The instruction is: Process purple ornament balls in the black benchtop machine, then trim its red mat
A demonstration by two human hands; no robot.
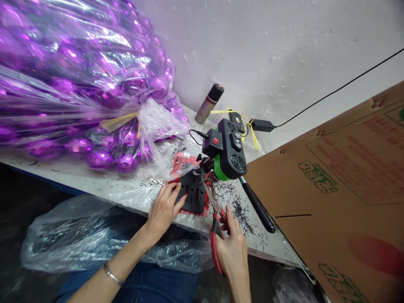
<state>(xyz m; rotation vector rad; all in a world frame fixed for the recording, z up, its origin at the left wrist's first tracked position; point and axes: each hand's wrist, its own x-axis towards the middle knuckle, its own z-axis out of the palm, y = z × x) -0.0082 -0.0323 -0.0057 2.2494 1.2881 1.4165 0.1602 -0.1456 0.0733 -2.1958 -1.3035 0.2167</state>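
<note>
My right hand (232, 248) is closed around the red handles of pliers (216, 235), whose metal jaws point up toward the base of a small black and green machine (227, 155). My left hand (164, 207) rests with fingers spread on the black slotted plate (193, 192) under that machine, beside a red mat (181, 162). The machine has a red switch and a cable plugged into its side.
A big clear bag of shiny purple balls (82, 84) fills the left of the white table (94, 181). A spray can (208, 103) and a power adapter (262, 125) lie at the back. Black wire clippings (236, 206) litter the table. A cardboard box (341, 185) stands at right. Plastic bag (78, 235) on my lap.
</note>
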